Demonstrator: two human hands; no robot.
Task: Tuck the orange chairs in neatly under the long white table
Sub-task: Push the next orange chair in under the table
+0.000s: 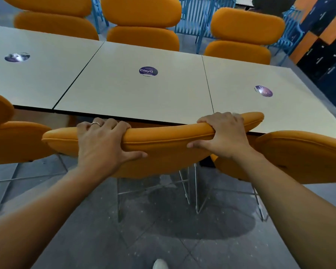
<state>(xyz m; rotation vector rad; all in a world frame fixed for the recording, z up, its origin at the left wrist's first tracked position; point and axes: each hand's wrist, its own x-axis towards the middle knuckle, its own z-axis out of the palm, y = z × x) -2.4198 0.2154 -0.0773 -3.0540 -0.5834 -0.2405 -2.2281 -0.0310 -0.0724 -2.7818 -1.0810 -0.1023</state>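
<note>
A long white table [124,90], made of three joined panels with round purple stickers, spans the view. Directly in front of me an orange padded chair [163,144] on thin wire legs faces the table, its backrest top at the near table edge and its seat hidden below. My left hand [103,144] grips the backrest's top left part, fingers over the front. My right hand [223,134] grips the top right part. Two more orange chairs flank it on the near side, one at the left [12,140] and one at the right [303,156]. Three orange chairs [142,26] stand along the far side.
Blue metal slatted chairs [194,18] stand behind the far row. Dark blue and orange boxes [326,43] are stacked at the right. The floor is grey tile with a dark patch [192,214] under the chair. A white shoe tip [160,264] shows at the bottom.
</note>
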